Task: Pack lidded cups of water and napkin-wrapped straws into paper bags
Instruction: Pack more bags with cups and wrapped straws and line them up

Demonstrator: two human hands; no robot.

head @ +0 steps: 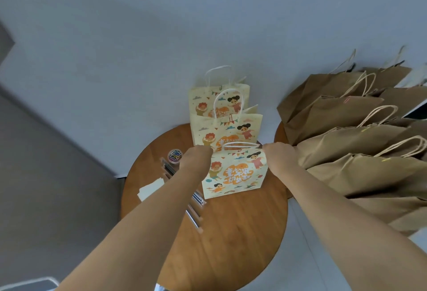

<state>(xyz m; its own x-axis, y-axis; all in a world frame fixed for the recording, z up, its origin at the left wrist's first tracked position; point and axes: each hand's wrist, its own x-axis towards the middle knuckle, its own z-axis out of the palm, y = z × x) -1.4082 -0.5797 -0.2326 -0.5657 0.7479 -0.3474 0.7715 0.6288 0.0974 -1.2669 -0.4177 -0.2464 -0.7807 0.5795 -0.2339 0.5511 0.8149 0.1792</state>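
Three cream paper bags printed with cartoon children stand in a row on a round wooden table. The nearest bag has its white handles lying over its top. My left hand is at the bag's top left corner and my right hand at its top right corner; both seem to grip the top edge, though the fingers are hidden. The middle bag and the far bag stand behind it. Wrapped straws lie on the table under my left forearm. No cup is visible.
A small clear jar of coloured paper clips sits left of the bags. White napkins lie at the table's left side. Several brown paper bags with twisted handles are crowded together on the right. A pale wall is behind.
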